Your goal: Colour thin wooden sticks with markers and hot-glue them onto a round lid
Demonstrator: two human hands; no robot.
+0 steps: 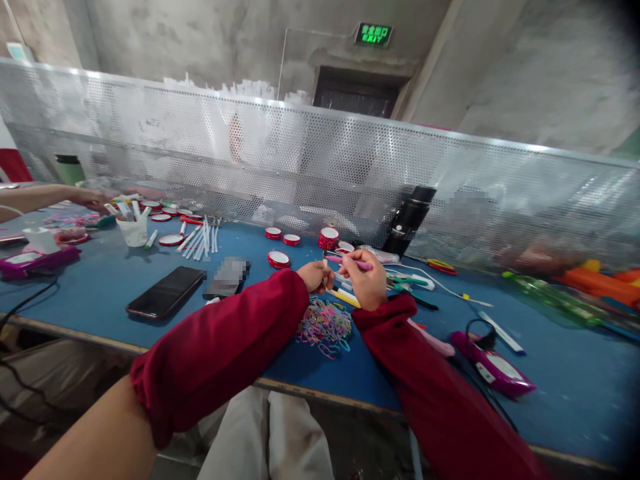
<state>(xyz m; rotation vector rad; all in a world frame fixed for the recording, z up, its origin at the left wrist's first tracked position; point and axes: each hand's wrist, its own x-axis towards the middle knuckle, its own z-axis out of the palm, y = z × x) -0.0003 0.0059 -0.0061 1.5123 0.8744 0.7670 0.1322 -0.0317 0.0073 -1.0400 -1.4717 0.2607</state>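
My right hand (369, 281) is closed around a slim pink pen-like tool (361, 264), its dark tip pointing left toward my left hand. My left hand (315, 276) has its fingers pinched around a small pale piece (325, 265), too small to name, right at the tool's tip. Below both hands lies a tangled heap of thin colourful loops (325, 327) on the blue table. Beside the heap, a yellow-and-white stick (345, 295) rests partly under my right hand. Red-rimmed round rolls (279, 259) and a taller red roll (329, 237) stand just beyond.
A black phone (166, 292) lies at left, near a white cup of markers (133, 230). A black bottle (409, 221) stands by the perforated metal screen (280, 153). At right are a purple device (493, 365) with a cable and green-handled pliers (413, 283). Another person's hand (90, 198) reaches in far left.
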